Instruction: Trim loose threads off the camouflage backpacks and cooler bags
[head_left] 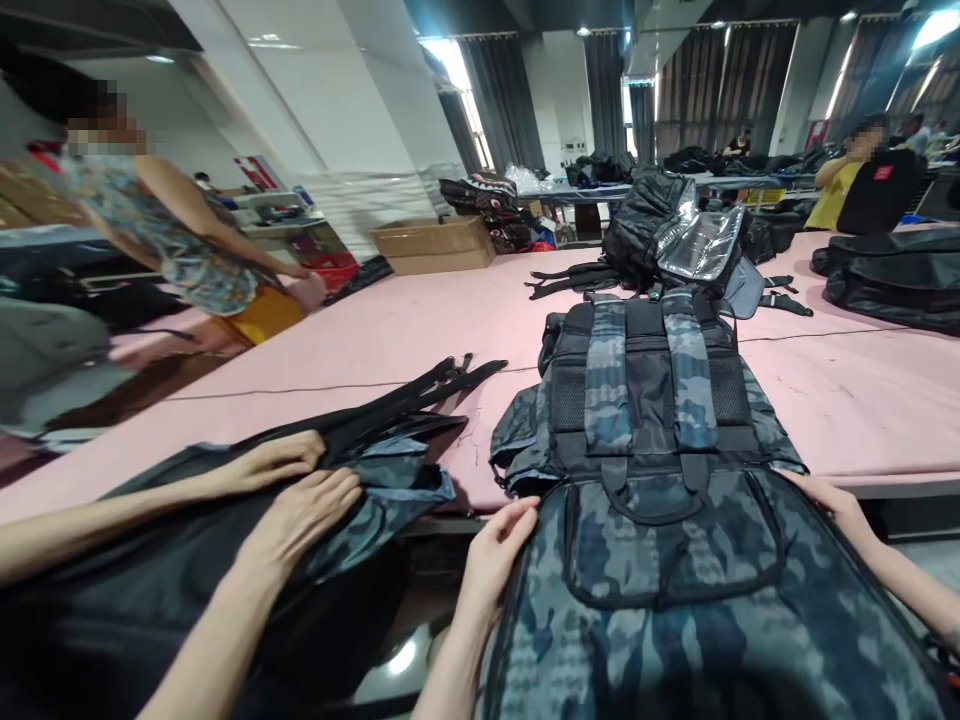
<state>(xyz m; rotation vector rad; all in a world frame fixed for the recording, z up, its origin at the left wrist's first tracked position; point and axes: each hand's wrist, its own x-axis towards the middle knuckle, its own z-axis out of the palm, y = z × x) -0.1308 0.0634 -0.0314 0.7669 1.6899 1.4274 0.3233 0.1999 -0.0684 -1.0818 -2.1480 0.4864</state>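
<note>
A blue-grey camouflage backpack (pixel 675 640) lies opened out before me, its front panel hanging toward me over the table edge. The back part with two padded shoulder straps (pixel 690 380) rests on the table. My left hand (pixel 499 555) is closed on the panel's left edge, thumb and fingers together. At the right edge, my right hand (pixel 840 510) grips the same backpack, its fingertips partly hidden behind the fabric. A black carry handle (pixel 660 512) loops down between my hands.
To my left, a co-worker's two hands (pixel 300 500) work on another dark camouflage bag (pixel 390 490). The pink-covered table (pixel 360 350) also bears a black backpack (pixel 637 225), a cardboard box (pixel 435 245) and dark bags (pixel 892 275) at right. Other people stand farther off.
</note>
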